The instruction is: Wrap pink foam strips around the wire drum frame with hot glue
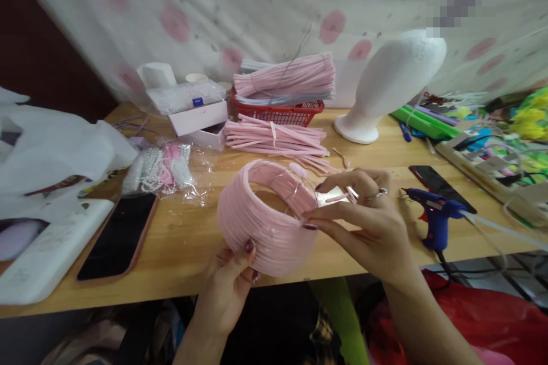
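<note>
A wide pink ring (257,228), built of stacked rows of fuzzy pipe cleaners, is held tilted above the front of the table. My left hand (229,282) is closed on its lower front wall, thumb outside. At the ring's right upper rim, my right hand (363,217) pinches the edge between thumb and finger; whether a loose pipe cleaner end is in that pinch I cannot tell. Thin wires and a small pale pink piece (298,170) show at the back rim. Behind the ring lies a tied bundle of pink pipe cleaners (274,137).
A blue glue gun (436,211) with its cable lies right, by a dark phone (443,185). Behind stand a white foam head (385,85) and a red basket (278,114) of pipe cleaners. At left are another phone (120,234), bagged beads (162,168) and white plastic bags (60,142).
</note>
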